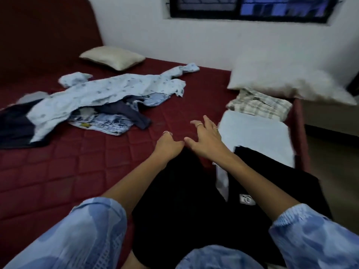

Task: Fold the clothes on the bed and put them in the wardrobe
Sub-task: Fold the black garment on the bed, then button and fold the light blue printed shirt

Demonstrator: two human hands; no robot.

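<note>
A black garment [184,200] lies spread on the maroon bed [58,171] right in front of me. My left hand [169,144] is at its far edge with fingers curled down onto the cloth. Just to the right, my right hand [206,138] has its fingers spread, and the two thumbs nearly touch. A folded light blue piece [256,136] and a folded plaid shirt [260,105] sit at the bed's right edge. A loose heap with a pale blue printed garment [108,92], denim [104,123] and a dark navy piece [13,129] lies at the far left.
A large white pillow [287,78] rests beyond the plaid shirt, and a small cream pillow [112,57] lies by the maroon headboard [38,35]. The bed's right edge drops to the floor [334,171]. A window [252,8] is in the far wall.
</note>
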